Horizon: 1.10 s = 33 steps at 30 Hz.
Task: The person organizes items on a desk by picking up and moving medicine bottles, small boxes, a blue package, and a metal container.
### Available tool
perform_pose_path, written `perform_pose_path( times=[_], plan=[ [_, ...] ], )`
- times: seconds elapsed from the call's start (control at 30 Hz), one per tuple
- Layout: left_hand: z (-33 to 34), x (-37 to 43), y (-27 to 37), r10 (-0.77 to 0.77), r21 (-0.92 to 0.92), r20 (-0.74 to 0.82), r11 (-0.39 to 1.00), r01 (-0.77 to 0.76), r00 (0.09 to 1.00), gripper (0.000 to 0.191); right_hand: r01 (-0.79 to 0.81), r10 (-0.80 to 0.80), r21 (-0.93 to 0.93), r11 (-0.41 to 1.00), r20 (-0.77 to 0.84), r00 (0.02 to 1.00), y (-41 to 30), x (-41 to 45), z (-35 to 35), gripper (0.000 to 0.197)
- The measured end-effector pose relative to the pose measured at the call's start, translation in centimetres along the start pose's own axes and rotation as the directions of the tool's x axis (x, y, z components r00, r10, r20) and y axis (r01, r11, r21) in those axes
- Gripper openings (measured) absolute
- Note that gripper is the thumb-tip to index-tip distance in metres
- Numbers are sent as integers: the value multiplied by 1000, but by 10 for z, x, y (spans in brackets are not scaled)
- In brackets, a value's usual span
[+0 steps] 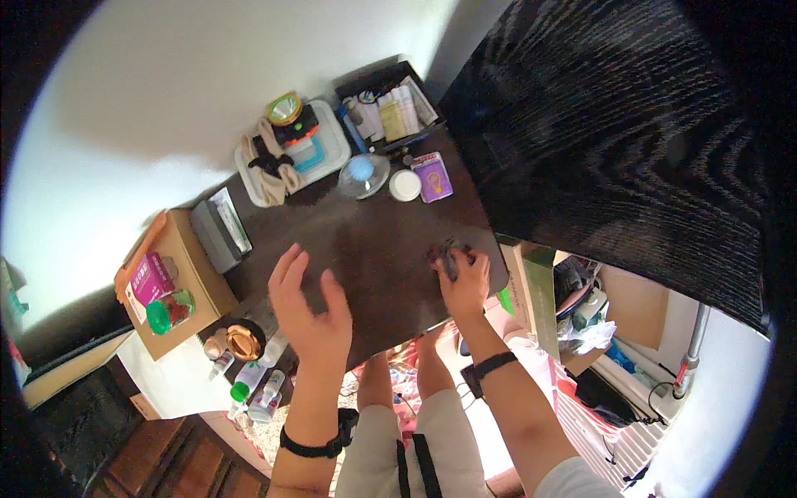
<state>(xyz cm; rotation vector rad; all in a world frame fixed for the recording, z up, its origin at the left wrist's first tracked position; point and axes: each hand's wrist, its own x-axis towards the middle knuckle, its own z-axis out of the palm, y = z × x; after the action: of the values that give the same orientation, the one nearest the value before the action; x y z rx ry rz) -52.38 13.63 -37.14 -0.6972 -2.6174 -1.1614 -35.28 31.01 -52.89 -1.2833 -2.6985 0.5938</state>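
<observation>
My right hand (464,280) is at the right part of the dark wooden tabletop (380,249), its fingers closed around a small dark, blurred item (449,256) that I cannot make out. Raised over the table's left part, my left hand (311,305) has its fingers and thumb apart and holds nothing. Beyond both hands lie a clear lid with a blue knob (363,174), a round white lid (405,185) and a purple box (434,178).
At the back stand a white tray (341,149) with a headlamp (286,112) and a black bin (389,146) of packets. A cardboard box (199,280), a grey case (215,233) and several bottles (249,376) are left. A dark wood-grain panel (610,155) rises at right.
</observation>
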Motion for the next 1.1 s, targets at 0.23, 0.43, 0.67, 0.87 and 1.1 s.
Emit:
perform_pose_path(
  times=[0.23,0.43,0.67,0.87,1.1],
  plan=[
    [-88,-31,-7,-89,89,-215,990,111,972,25,423,-462,187,887,324,826,-120,-47,46,34],
    [-144,-21,-20,-198,172,-348,947,270,916,23,526,-536,126,841,325,780,-83,-38,50,39],
    [-145,-35,-52,-338,463,129,852,244,932,91,190,-192,-127,974,2,981,65,-13,-5,49],
    [-120,-43,-64,-476,490,231,811,321,849,92,-141,129,-92,986,-125,984,69,-55,-1,40],
    [-106,-28,-77,-534,470,259,797,378,805,75,12,-12,3,1000,48,999,53,-82,4,50]
  ],
)
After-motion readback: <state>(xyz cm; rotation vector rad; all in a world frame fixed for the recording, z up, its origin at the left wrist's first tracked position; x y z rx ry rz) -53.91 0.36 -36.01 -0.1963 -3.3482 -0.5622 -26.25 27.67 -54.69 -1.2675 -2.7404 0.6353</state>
